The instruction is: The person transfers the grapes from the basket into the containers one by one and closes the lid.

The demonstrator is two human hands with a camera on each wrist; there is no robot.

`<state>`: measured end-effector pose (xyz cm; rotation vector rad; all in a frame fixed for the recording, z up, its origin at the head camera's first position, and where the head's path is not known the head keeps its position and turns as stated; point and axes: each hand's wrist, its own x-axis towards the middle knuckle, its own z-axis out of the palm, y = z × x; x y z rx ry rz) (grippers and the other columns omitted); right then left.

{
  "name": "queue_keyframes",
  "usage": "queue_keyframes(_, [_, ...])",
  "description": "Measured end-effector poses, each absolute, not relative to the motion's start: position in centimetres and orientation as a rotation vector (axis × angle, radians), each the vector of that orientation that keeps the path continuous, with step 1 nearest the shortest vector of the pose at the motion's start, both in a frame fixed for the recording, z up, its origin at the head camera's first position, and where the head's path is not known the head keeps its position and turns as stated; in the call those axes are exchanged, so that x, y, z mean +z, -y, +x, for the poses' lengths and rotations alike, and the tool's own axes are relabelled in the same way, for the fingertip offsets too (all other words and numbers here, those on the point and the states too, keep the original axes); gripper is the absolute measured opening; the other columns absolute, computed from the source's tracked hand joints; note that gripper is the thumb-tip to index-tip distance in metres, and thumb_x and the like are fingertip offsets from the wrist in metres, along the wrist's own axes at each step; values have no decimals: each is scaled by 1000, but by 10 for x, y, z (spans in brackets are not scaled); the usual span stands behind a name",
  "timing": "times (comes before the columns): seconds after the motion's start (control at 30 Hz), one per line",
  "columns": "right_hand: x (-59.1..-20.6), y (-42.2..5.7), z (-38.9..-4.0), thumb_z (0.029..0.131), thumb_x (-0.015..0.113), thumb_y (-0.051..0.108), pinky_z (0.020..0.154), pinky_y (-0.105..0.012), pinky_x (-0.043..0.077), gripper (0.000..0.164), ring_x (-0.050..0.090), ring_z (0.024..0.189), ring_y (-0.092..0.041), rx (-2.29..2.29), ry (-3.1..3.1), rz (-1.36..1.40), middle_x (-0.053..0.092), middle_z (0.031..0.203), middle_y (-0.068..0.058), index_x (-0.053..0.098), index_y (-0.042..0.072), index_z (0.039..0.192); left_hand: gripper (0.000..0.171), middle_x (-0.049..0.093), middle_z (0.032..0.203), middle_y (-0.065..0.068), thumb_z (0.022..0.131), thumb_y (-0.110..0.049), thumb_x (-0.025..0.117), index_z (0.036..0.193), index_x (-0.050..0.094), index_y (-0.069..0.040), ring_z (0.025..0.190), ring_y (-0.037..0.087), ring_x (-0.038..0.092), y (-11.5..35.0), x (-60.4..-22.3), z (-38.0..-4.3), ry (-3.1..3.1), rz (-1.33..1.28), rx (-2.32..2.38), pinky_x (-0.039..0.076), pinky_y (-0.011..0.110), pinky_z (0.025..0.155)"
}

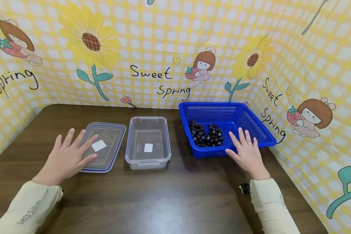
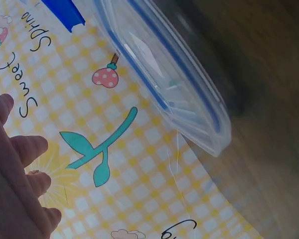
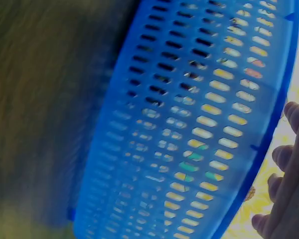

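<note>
Grapes, dark, (image 1: 213, 136) lie in the blue perforated basket (image 1: 207, 152), left of the right hand (image 1: 248, 157), fingers spread near its rim; the left hand's (image 1: 65, 159) splayed fingers overlie the clear lid (image 1: 111, 146), contact unclear.

Head view bright and fairly crisp; both wrist views dimmer and softer.
In the head view, pale glare spreads across the table (image 1: 163, 201) at 6 o'clock, with shadow beside the right sleeve (image 1: 273, 208) toward 5; the left wrist view shades the left hand (image 2: 15, 179) at 8; the right wrist view smears the table at 9 and washes out the cloth (image 3: 239, 224) toward 5.
</note>
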<state>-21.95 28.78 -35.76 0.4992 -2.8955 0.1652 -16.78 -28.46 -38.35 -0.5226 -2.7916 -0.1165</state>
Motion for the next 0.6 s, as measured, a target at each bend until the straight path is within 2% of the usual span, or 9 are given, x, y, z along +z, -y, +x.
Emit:
queue_keyframes(0.13, [-347, -286, -219, 97, 32, 62, 107, -67, 7, 80, 16, 139, -48, 294, 2905, 526, 11, 155, -29, 25, 5, 151, 66, 25, 149, 32, 100, -48, 42, 154, 20, -19, 139, 53, 6, 281, -381, -171, 2803, -573, -190, 3, 69, 106])
queue_keyframes(0.27, [-334, -284, -223, 98, 31, 60, 108, -66, 12, 78, 25, 136, -48, 408, 2913, 556, 13, 154, -29, 22, 4, 152, 66, 28, 147, 33, 98, -49, 45, 151, 29, -14, 138, 53, 10, 273, -375, -176, 2844, -607, -192, 9, 70, 104])
queue_keyframes(0.43, [-314, -278, -231, 100, 34, 54, 105, -66, 22, 73, 21, 138, -47, 543, 2985, 564, 14, 156, -24, 17, 9, 154, 67, 31, 146, 32, 97, -52, 45, 147, 37, -10, 137, 53, 14, 257, -368, -185, 2905, -644, -187, 13, 70, 103])
queue_keyframes(0.6, [-293, -269, -244, 99, 42, 52, 107, -63, 20, 75, 15, 141, -43, 628, 3114, 586, 13, 157, -22, 12, 13, 155, 67, 32, 147, 30, 96, -53, 47, 147, 38, -10, 135, 55, 18, 240, -362, -194, 2914, -670, -225, 13, 69, 105])
